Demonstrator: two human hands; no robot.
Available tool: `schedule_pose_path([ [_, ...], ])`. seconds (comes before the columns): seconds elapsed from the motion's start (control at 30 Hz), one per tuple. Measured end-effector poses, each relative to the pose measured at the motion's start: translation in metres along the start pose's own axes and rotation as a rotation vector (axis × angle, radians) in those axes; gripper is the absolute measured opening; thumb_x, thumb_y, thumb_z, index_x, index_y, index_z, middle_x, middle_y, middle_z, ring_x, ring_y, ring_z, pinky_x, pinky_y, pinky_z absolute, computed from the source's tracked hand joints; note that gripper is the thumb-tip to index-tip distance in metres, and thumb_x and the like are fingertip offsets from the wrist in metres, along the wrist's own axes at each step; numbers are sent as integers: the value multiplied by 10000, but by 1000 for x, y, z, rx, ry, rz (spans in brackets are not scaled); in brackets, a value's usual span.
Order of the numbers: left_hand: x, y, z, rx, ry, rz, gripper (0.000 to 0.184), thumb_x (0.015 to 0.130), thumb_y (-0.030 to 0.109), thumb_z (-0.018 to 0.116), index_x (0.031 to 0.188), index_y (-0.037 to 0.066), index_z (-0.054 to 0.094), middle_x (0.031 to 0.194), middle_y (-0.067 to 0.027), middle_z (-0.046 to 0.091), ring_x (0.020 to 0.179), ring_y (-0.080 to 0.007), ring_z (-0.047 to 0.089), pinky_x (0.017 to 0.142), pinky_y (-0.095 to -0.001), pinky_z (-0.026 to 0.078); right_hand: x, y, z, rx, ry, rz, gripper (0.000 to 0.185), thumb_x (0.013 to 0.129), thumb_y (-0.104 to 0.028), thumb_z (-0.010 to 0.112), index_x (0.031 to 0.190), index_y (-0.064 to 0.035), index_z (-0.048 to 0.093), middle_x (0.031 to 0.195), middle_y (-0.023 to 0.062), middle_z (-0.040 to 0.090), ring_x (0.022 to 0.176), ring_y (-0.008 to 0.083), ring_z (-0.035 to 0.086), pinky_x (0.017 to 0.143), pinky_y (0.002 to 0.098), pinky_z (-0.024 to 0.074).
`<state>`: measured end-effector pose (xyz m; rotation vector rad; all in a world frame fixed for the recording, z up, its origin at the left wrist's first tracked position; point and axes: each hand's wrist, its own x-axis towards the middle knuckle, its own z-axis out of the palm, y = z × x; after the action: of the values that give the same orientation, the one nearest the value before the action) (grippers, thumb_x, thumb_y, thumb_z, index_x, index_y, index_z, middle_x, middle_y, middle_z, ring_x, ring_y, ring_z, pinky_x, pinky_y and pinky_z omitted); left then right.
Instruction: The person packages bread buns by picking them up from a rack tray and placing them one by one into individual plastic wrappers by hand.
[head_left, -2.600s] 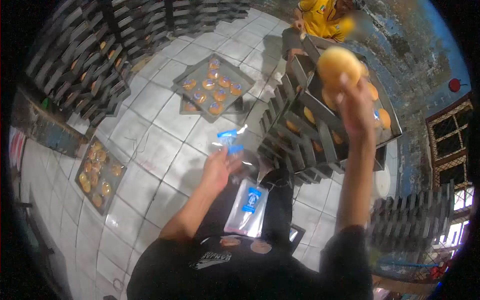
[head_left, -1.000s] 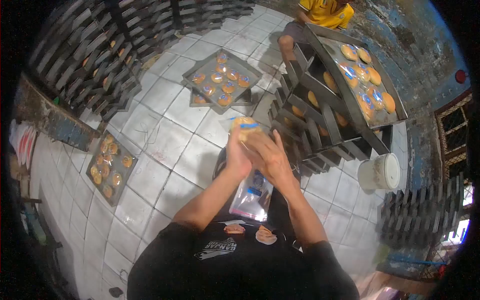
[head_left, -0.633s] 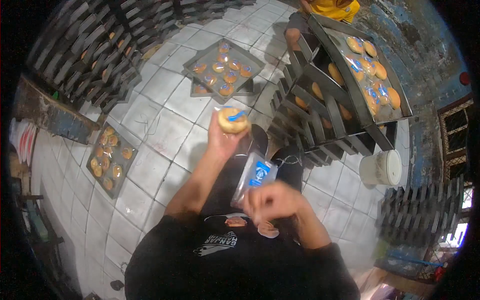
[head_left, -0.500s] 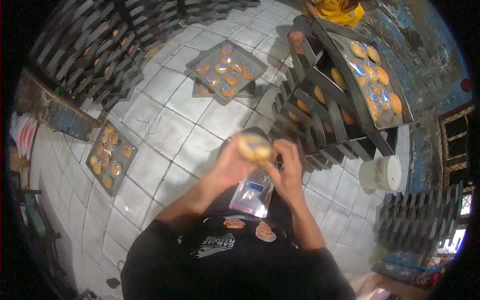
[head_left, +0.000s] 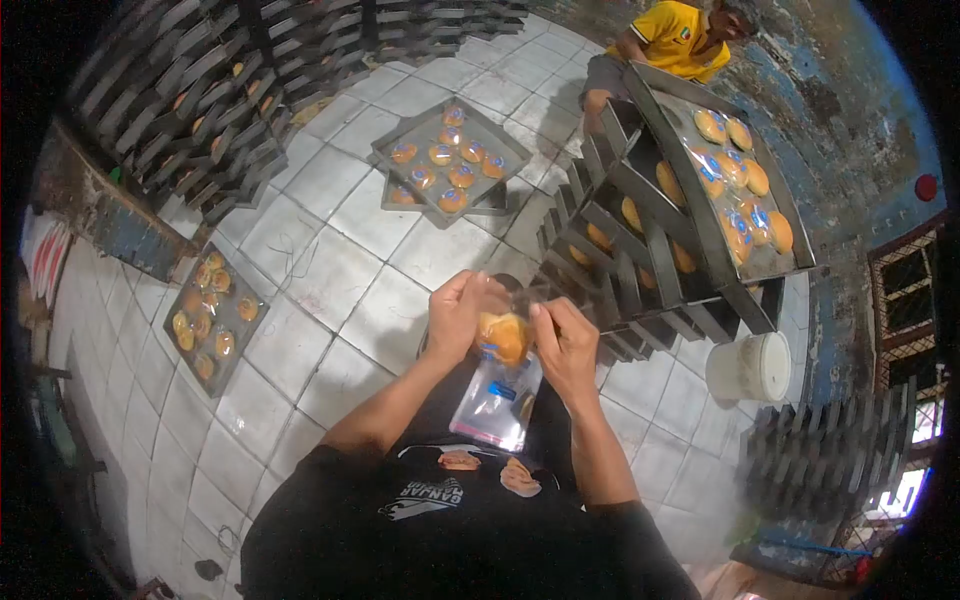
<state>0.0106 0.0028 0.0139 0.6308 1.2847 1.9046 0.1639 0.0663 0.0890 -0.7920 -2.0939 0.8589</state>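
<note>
A bun [head_left: 502,338] hangs in a clear plastic bag in front of my lap, its blue print low on the left. My left hand [head_left: 461,312] pinches one upper side of the bag. Closed on the bag's other upper side is my right hand [head_left: 566,345]. Just below the bun, a stack of clear bags with a blue label [head_left: 497,400] lies on my lap. To the right, a dark metal tray [head_left: 775,262] tops a stack of trays and holds several buns, some of them in printed bags.
On the tiled floor ahead stand two crossed trays [head_left: 385,150] with bagged buns; another tray [head_left: 243,352] of buns lies left. A white bucket [head_left: 737,370] is at right. A person in a yellow shirt [head_left: 672,38] sits behind the tray stack. Stacked trays [head_left: 150,100] line the back left.
The bun has dropped from on top of my fingers to hang lower, between my hands. My hands have moved to the bag's upper sides. More of the other person shows.
</note>
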Motion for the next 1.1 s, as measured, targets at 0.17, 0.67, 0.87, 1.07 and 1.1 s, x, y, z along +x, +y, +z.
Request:
schedule_pose_path([
  [0.17,13,21,-7,177,150,-98,312,1076,196,558,888,-23,674,938,-82,701,838,-143,677,734,-288,549,30,48,-7,569,-53,604,312,1013,-294,666,803,-63,661,661,-71,513,602,31,441,535,249,337],
  [0.67,35,-25,-12,-494,-154,-359,170,1003,146,600,1024,36,728,1028,-85,727,1004,-173,644,922,-294,466,-29,23,-18,827,203,570,174,976,-104,663,848,11,689,1050,115,727,933,179,678,826,314,560],
  [0.87,20,6,32,130,-219,-115,383,1052,275,583,1330,14,624,1271,-110,678,1121,-202,658,950,-350,529,107,-2,-162,-483,590,-301,210,924,-175,743,1051,-14,697,1140,165,729,1016,323,702,870,400,545],
  [1.07,-49,-3,-11,1053,-485,594,467,865,153,772,1307,49,662,1455,-225,550,1372,-382,515,1086,-481,479,97,-30,-127,-561,368,-196,443,903,-133,751,1299,-16,592,1198,188,692,1048,395,685,857,444,565],
  [1.1,-57,-3,-18,1048,-459,607,467,865,153,772,1307,49,662,1455,-225,550,1372,-382,515,1086,-481,479,72,-18,-106,-449,242,-282,430,898,-129,756,1283,-15,603,1155,198,692,1015,379,692,844,433,571],
])
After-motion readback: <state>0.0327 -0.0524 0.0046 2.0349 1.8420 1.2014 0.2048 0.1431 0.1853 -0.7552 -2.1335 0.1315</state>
